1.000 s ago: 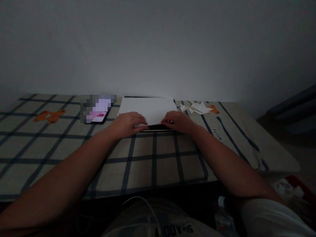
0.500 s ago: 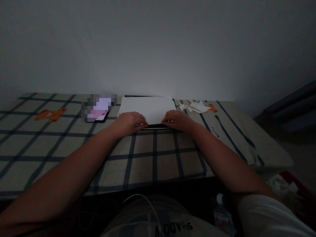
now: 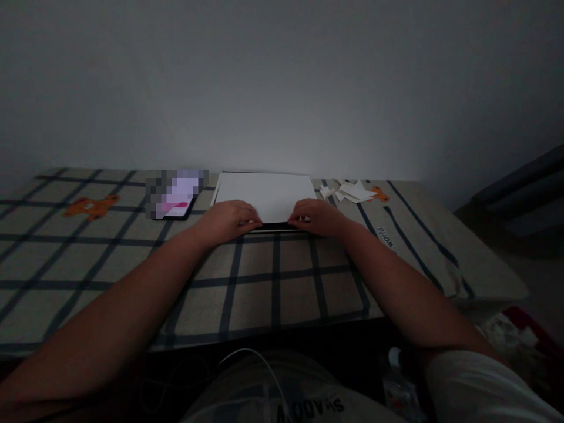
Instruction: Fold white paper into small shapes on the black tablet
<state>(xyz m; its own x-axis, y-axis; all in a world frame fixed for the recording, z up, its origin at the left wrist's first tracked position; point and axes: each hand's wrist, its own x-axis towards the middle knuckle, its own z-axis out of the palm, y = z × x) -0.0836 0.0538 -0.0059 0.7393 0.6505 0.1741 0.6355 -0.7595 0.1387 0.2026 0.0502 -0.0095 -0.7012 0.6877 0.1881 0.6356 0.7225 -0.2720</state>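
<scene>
A white sheet of paper lies over a flat thing with a black surface and a pale border, near the wall. My left hand is closed at the sheet's near left part, its fingertips pinching the near edge. Across from it, my right hand pinches the same edge further right, with thumb and fingers together. Between the two hands a strip of the black surface shows. The palms hide the sheet's near corners.
Left of the sheet lies a lit phone, partly blurred out. Cut paper scraps lie to the right. A checked cloth covers the table against the wall. Below the table are a plastic bottle and a white cable.
The sheet now covers most of the black, dotted strip that showed along the far edge. Its near edge looks flatter. Both hands stay almost in place.
</scene>
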